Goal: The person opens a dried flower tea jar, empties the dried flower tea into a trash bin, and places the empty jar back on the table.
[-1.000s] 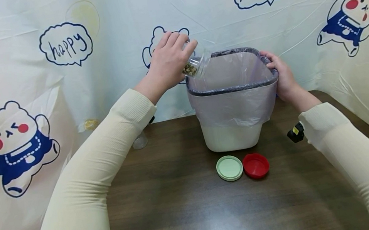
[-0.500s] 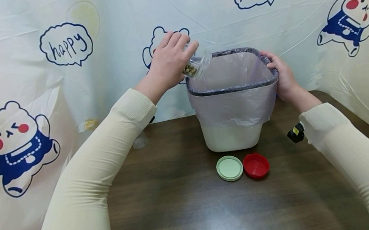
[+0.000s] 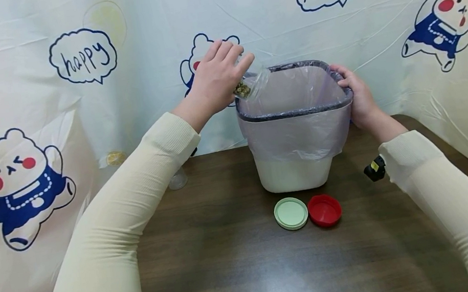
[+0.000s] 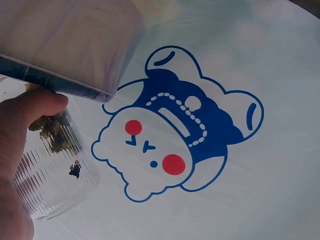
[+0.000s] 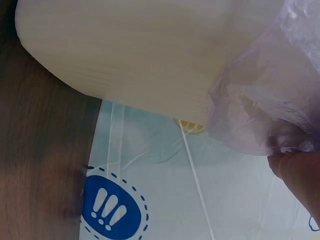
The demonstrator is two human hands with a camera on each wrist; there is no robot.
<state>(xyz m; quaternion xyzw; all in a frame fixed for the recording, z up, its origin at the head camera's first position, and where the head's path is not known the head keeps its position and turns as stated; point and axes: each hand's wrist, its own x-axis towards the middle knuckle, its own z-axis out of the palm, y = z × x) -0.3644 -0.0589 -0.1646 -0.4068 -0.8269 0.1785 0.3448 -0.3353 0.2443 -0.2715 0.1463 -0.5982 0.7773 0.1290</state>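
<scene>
My left hand [image 3: 217, 76] grips a clear ribbed glass jar [image 4: 55, 170], tilted with its mouth over the left rim of a trash bin [image 3: 293, 175]. Dried greenish-brown bits [image 3: 242, 90] lie inside the jar near its mouth; in the left wrist view a dark flake [image 4: 74, 169] clings to the glass. The white bin is lined with a translucent plastic bag [image 3: 299, 135] folded over its dark rim. On the far right side, my right hand [image 3: 358, 95] holds the bin's rim through the bag, its fingers over the edge.
A pale green lid [image 3: 291, 213] and a red lid [image 3: 324, 210] lie side by side on the brown table [image 3: 240, 263] in front of the bin. Partly behind my left forearm stands a clear container [image 3: 178, 179]. A printed curtain [image 3: 147, 24] hangs behind the table.
My left hand and the jar shift very slightly to the right. The right hand and the bin keep their places.
</scene>
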